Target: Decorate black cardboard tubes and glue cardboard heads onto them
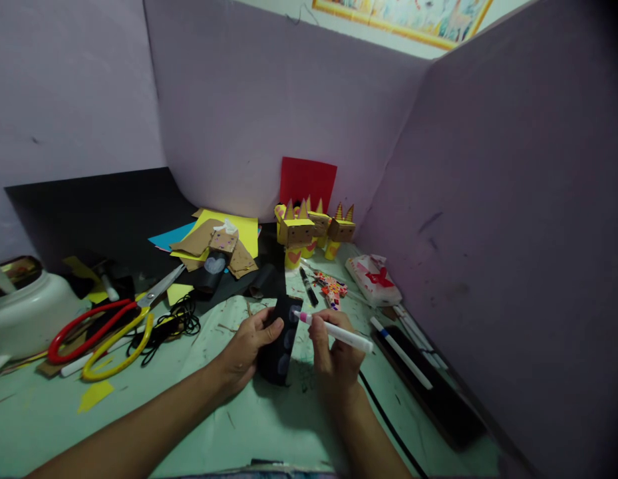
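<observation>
Black tube (280,342), pale round marks down side; left hand (251,342) gripping.

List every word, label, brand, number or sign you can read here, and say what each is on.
No text is readable.
White marker in the right hand: no print legible.
Black pen: any lettering too small.
Soft pack: printing too blurred.
Black tube in the left hand: pale drawn shapes, no legible letters.
</observation>
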Demonstrator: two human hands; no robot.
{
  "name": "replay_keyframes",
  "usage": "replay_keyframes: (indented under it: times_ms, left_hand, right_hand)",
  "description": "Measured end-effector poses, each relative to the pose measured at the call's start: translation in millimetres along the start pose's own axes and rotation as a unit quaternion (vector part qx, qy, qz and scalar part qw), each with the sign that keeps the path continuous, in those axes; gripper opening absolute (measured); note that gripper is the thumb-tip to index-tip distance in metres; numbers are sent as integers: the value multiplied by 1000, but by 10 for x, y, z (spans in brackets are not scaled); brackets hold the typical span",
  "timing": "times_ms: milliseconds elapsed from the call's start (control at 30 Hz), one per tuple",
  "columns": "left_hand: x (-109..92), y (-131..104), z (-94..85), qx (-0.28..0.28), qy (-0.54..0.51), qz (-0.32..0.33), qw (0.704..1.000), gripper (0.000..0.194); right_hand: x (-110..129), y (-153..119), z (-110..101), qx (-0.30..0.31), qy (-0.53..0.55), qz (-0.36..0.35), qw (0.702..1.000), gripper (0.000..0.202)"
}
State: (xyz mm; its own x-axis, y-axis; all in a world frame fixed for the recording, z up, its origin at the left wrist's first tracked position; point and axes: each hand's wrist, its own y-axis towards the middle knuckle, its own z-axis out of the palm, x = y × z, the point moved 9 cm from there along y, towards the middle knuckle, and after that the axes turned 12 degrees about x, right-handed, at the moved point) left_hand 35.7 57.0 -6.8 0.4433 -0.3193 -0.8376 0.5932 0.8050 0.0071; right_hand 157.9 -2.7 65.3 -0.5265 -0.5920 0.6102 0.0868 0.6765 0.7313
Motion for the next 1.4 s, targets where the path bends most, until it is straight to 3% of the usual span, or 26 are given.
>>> replay_keyframes:
  times_ms: [67,200,300,467,733,1000,1400]
  left_hand:
    - [13,-3,-8,-4,-16,-7,1000,38]
    - [66,-14,-72,-34,-60,-35,997,21]
    - [104,-15,-129,-55,-74,-53,994,12]
    - [114,12,-145,-42,-83,-52,994,15]
    - [101,27,-169,-50,-85,-48,994,16]
    - [60,16,-256,-109,-67,-63,990,21]
    - [54,34,-291,-131,-64,-68,987,20]
  right_hand:
    - [-22,-1,-53,-31,36,13,999,12]
    - [-214,-22,-253,-160,146,87,972,17]
    - [-372,-17,-277,-194,207,137,949,20]
    - [-480,-16,-187,-175,255,173,935,25]
    - [-412,-4,-173,-171,252,177,936,24]
    - [-388,-28,-123,-135,246,170,945,26]
    - [-238,3,-75,-91,215,147,961,17]
